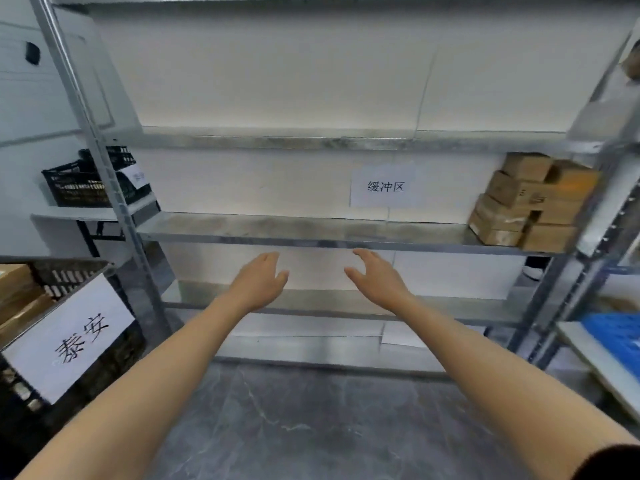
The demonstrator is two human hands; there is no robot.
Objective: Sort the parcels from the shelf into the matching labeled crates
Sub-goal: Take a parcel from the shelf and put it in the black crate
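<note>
Both arms reach out in front of the metal shelf (277, 230). The left hand (258, 282) and the right hand (375, 280) are open, with loose fingers, and they hold nothing. The brown parcels (530, 199) sit in a pile at the right end of the middle shelf, well apart from the hands. A black crate (69, 268) with a white label (69, 337) stands at the left, with brown boxes inside. A blue crate (616, 337) is at the right.
</note>
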